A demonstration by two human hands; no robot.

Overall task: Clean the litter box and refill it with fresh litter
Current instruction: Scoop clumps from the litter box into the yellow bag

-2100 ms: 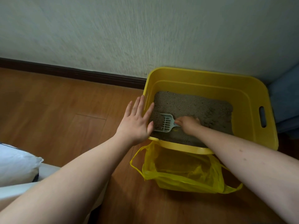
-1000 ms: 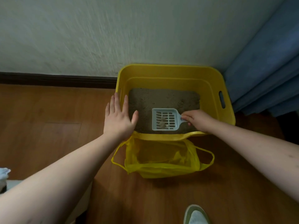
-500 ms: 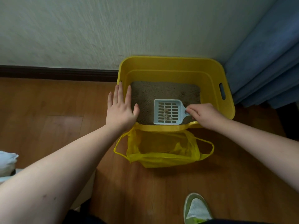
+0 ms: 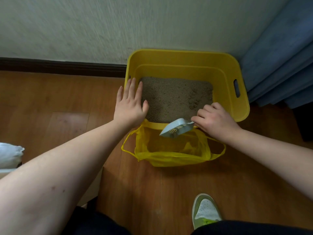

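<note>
A yellow plastic litter box stands on the wooden floor against the wall, with grey-brown litter in its bottom. An open yellow plastic bag sits on the floor right in front of it. My right hand grips the handle of a pale blue slotted scoop, which is tilted down over the bag's mouth. My left hand lies flat, fingers spread, on the box's near left corner.
A blue curtain hangs to the right of the box. A dark baseboard runs along the wall. My shoe is on the floor at lower right. Something white lies at the left edge.
My right hand has lifted the scoop out of the litter, drawn it toward me over the box's near rim and tipped it over the bag. My left hand has stayed on the box.
</note>
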